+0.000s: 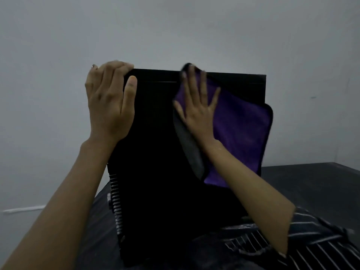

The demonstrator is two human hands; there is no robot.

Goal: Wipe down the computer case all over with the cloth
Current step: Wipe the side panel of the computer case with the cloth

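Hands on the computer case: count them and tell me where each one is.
2. The left hand grips the computer case at its top left corner. The right hand presses flat on the purple cloth against its upper right. No other hand shows.

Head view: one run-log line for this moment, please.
phase: wiping broad panel | left hand: grips computer case top corner | right hand: flat, presses cloth on panel
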